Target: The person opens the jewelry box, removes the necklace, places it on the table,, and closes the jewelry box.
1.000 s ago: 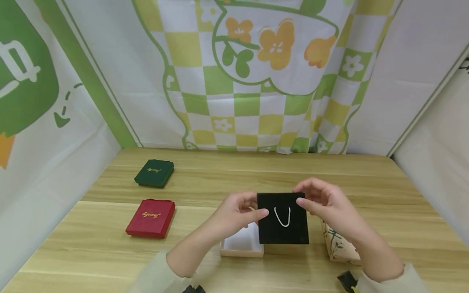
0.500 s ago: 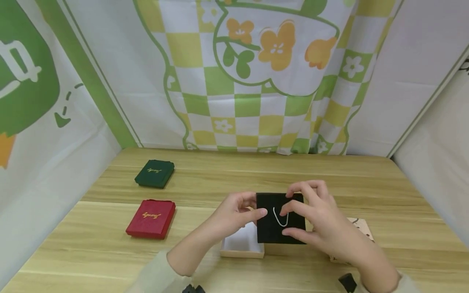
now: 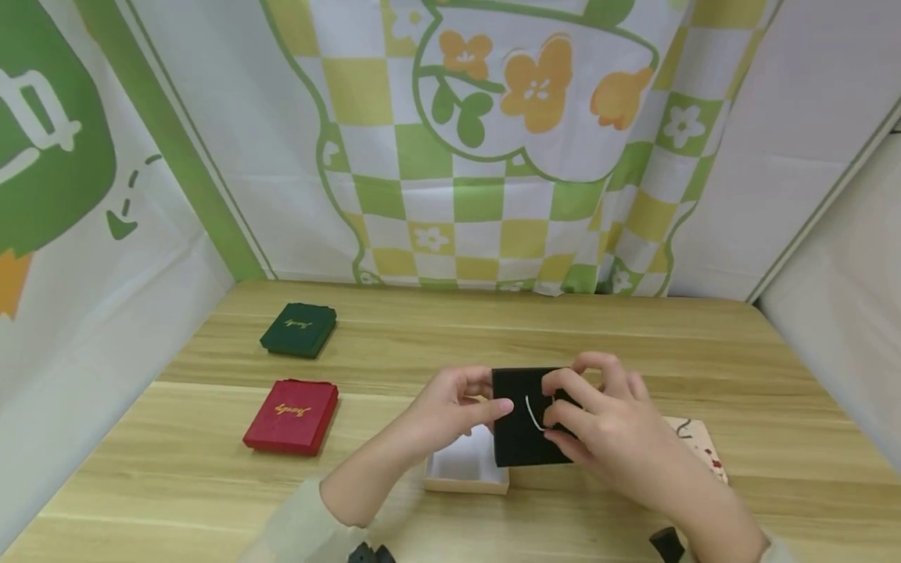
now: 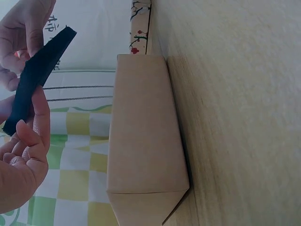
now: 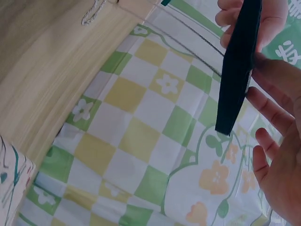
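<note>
In the head view my left hand (image 3: 450, 407) grips the left edge of a square black jewelry pad (image 3: 514, 442), thumb on its front and fingers behind. A silver necklace (image 3: 531, 413) loops across the pad's front. My right hand (image 3: 619, 430) covers the pad's right part, its curled fingertips pinching at the necklace's right strand. The left wrist view shows the pad (image 4: 40, 70) edge-on between both hands, thin strands running from its back. In the right wrist view, a bunched chain (image 5: 94, 12) shows below the pad. An open tan box (image 3: 464, 486) with white inside stands underneath.
A flower-printed box piece (image 3: 704, 450) lies at the right, partly behind the right forearm. On the left of the wooden table (image 3: 394, 336) lie a red jewelry box (image 3: 292, 414) and a green one (image 3: 299, 328). A checked curtain (image 3: 479, 219) hangs behind.
My right hand has left the pad's upper right corner and come in over its front, fingertips curling onto the necklace. The left hand keeps its grip; the pad stays nearly in place.
</note>
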`<action>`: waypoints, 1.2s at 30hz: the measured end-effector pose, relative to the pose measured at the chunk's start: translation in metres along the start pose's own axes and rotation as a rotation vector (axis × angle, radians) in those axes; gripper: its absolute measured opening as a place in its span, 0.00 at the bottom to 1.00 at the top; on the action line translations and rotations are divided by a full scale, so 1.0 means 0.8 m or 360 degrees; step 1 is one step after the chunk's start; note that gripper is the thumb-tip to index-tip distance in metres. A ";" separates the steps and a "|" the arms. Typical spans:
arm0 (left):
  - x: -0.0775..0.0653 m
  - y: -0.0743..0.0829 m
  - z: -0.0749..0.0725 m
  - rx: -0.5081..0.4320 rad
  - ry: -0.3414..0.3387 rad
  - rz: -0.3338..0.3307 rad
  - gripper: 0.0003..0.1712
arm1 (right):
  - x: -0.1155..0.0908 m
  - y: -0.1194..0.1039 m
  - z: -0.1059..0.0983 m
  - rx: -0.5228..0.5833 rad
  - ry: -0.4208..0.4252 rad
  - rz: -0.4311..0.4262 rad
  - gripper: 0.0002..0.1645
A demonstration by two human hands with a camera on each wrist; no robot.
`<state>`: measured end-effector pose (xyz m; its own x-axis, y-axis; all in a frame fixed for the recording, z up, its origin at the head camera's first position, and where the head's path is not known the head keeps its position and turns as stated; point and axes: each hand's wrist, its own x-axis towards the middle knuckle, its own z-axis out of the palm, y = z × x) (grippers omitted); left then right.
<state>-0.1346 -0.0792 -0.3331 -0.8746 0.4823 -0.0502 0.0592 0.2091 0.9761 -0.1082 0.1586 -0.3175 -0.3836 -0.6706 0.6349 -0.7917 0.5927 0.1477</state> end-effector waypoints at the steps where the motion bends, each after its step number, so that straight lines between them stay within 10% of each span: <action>1: 0.000 0.000 -0.001 -0.0007 -0.0001 0.0003 0.13 | 0.000 -0.001 0.002 -0.0032 0.0025 -0.0012 0.04; 6: 0.000 0.001 -0.007 -0.0039 0.0005 0.0011 0.15 | 0.004 -0.006 0.012 -0.0142 0.0176 -0.0058 0.28; 12: 0.000 0.000 -0.007 -0.0035 -0.0027 0.0007 0.13 | 0.004 -0.008 0.019 -0.0170 0.0207 -0.0071 0.24; 21: 0.000 -0.005 -0.002 0.0016 -0.0015 -0.0007 0.10 | 0.006 -0.001 0.012 0.0392 0.0193 0.0114 0.07; 26: -0.001 -0.004 -0.001 0.0023 -0.0014 -0.0001 0.09 | 0.007 0.000 0.011 0.0356 0.0167 0.0168 0.02; 30: -0.003 -0.002 -0.002 0.0047 -0.0006 0.0000 0.09 | 0.005 0.002 0.012 0.0337 0.0119 0.0176 0.25; 36: -0.001 -0.003 0.000 0.0057 0.0007 0.0005 0.09 | 0.004 0.004 0.015 0.0315 0.0135 0.0155 0.11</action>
<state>-0.1338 -0.0800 -0.3354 -0.8763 0.4796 -0.0461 0.0791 0.2377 0.9681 -0.1175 0.1533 -0.3240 -0.4279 -0.5700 0.7014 -0.8339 0.5482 -0.0633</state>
